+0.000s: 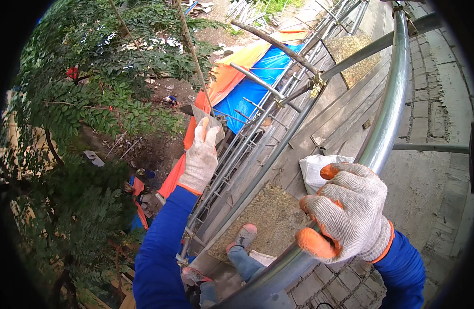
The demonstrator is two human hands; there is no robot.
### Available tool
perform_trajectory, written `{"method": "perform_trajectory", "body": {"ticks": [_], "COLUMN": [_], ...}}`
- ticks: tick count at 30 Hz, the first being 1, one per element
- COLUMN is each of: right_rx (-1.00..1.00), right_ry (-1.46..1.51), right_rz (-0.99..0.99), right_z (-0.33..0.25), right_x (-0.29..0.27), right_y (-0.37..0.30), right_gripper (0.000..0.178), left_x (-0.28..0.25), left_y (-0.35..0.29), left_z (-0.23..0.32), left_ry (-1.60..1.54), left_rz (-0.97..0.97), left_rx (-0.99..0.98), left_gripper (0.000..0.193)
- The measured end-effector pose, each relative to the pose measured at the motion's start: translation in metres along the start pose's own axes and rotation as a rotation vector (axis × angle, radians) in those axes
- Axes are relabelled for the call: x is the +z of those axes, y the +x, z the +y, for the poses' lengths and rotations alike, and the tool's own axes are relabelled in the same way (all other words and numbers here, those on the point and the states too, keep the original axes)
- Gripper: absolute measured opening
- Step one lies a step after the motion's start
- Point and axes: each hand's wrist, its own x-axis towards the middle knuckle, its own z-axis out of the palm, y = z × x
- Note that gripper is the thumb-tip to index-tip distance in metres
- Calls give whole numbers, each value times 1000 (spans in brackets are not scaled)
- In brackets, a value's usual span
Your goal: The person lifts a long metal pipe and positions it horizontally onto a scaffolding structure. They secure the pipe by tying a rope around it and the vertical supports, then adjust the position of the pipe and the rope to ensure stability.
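My left hand (pixel 200 160), in a white knit glove with orange on it, reaches out to the left past the scaffold rail. Its fingers grip a flat grey-brown piece (pixel 209 119), perhaps a board end; a thin rope or stick (pixel 190 44) runs up from beside it. The far side of that piece is hidden. My right hand (pixel 350 213), gloved alike, wraps over a thick shiny metal pipe (pixel 389 113), which crosses the view from top right to the lower edge, bent by the lens.
Below are scaffold pipes with clamps (pixel 315 85), wooden planks (pixel 340 123), a speckled board (pixel 270 219) under my feet and a white sack (pixel 319 170). A brick wall (pixel 425 98) rises at right. Leafy branches (pixel 103 67) and orange and blue tarps (pixel 257 85) lie beyond the edge.
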Motion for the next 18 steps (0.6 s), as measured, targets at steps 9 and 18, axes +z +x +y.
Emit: {"method": "perform_trajectory", "body": {"ticks": [9, 18], "right_rx": [-21, 160], "right_ry": [-58, -74], "right_rz": [23, -25], "right_z": [2, 7], "right_x": [0, 0], "right_y": [-7, -13], "right_gripper": [20, 26], "left_x": [-80, -128], "left_y": [-140, -101], "left_z": [-86, -129], "left_ry": [147, 316], "left_rz": [256, -400], "left_rx": [248, -323], "left_gripper": [78, 40]}}
